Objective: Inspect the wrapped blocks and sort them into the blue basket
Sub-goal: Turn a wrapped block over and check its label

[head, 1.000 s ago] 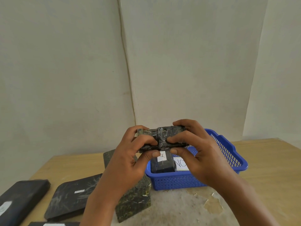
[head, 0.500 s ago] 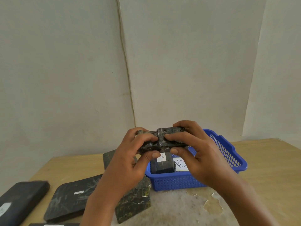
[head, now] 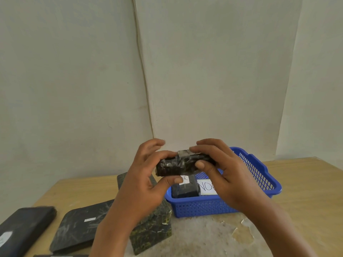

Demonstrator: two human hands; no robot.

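I hold a wrapped block [head: 182,165] up above the blue basket [head: 256,175], my left hand [head: 146,180] and right hand [head: 225,175] each pinching an end between curled fingers and thumb. Another block [head: 186,189] lies inside the basket.

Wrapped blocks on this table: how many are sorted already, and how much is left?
Done: one wrapped block lies in the blue basket. In hand: the left hand and right hand grip another block above it. Left: at least three on the table: a tall mottled block, a flat dark slab, a black block.
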